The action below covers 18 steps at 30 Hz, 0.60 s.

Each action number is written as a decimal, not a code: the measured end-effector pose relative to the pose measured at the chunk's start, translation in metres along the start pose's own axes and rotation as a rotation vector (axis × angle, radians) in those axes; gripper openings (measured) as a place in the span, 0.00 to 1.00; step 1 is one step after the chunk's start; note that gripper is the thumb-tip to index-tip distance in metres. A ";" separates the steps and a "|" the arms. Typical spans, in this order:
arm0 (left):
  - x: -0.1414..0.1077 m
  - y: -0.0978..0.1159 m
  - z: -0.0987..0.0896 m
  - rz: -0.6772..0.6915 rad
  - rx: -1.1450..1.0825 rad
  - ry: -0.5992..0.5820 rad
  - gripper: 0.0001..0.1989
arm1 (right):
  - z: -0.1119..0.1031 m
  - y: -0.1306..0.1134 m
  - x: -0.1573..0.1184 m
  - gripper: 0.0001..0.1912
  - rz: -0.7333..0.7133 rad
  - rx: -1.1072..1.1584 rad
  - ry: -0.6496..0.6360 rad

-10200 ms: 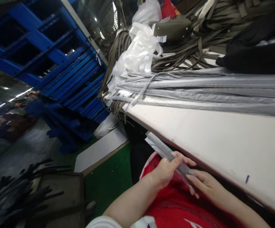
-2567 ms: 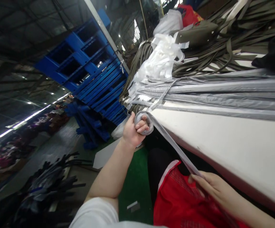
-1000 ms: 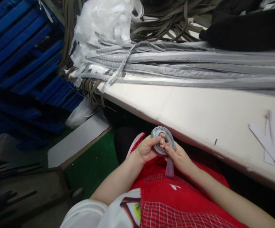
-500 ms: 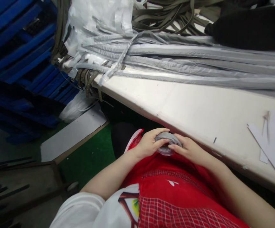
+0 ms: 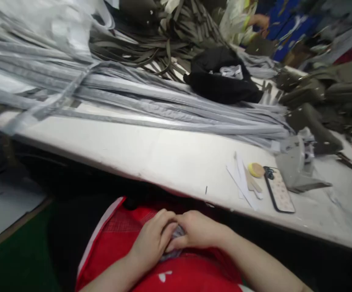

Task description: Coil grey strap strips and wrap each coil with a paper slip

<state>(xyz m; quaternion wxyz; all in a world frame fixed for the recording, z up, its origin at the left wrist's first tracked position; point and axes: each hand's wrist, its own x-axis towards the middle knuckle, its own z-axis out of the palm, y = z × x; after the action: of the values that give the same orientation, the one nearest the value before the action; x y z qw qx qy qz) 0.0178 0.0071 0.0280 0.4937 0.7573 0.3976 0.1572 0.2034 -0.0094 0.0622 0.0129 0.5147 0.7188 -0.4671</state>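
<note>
Your left hand (image 5: 154, 239) and right hand (image 5: 198, 230) grasp the gray roll (image 5: 178, 232) over your red apron (image 5: 197, 273). It seems wound, though mostly hidden; gray strips (image 5: 163, 108) on the tabletop (image 5: 151, 150) lie unrolled.

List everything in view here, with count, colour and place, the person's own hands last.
Table: one, white, across the middle
Long strips: many, grey, along the table
Heap: one, white, top left
Straps: many, olive, top middle
Cloth: one, black, beside the strips
Paper strips: several, white, left of the phone
Round item: one, yellow and tan, touching or nearly touching the phone
Phone: one, pale patterned, black-edged, table's right
Sheet: one, grey, right of the phone
Bulky pieces: several, olive, far right
Co-worker's hand: one, bare, top right
Board: one, pale, lower left
Floor: green, bottom left
Apron: one, red, bottom middle
Small bundle: one, grey, mostly hidden between the hands
Left hand: one, bare, around the bundle
Right hand: one, bare, around the bundle
</note>
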 end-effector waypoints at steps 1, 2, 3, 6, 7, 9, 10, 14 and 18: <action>0.001 -0.003 0.004 -0.004 -0.019 0.000 0.13 | 0.000 0.001 -0.006 0.27 0.024 0.032 0.042; 0.003 -0.006 0.007 -0.009 -0.037 -0.010 0.14 | -0.001 0.002 -0.015 0.27 0.041 0.071 0.100; 0.004 -0.008 0.008 -0.016 -0.048 -0.024 0.14 | -0.005 0.005 -0.025 0.26 0.062 0.104 0.184; 0.008 -0.010 0.008 -0.051 -0.066 -0.077 0.17 | -0.023 0.025 -0.061 0.15 0.203 0.060 0.616; 0.010 -0.011 0.008 -0.076 -0.071 -0.081 0.18 | -0.029 0.036 -0.071 0.14 0.282 -0.029 0.786; 0.013 -0.011 0.008 -0.140 -0.087 -0.076 0.19 | -0.038 0.063 -0.086 0.14 0.434 -0.287 1.024; 0.015 -0.011 0.009 -0.177 -0.102 -0.073 0.19 | -0.039 0.076 -0.090 0.15 0.487 -0.417 1.078; 0.019 -0.013 0.013 -0.317 -0.229 -0.093 0.20 | -0.035 0.106 -0.092 0.15 0.561 -0.686 1.090; 0.019 -0.018 0.017 -0.410 -0.360 -0.119 0.24 | -0.034 0.102 -0.090 0.16 0.590 -0.712 0.990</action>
<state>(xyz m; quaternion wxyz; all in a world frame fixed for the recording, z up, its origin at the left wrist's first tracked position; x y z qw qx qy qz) 0.0320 0.0145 0.0012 0.6643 0.5691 0.4783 0.0773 0.3380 -0.0481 0.0596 -0.0220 0.8070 0.5794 0.1119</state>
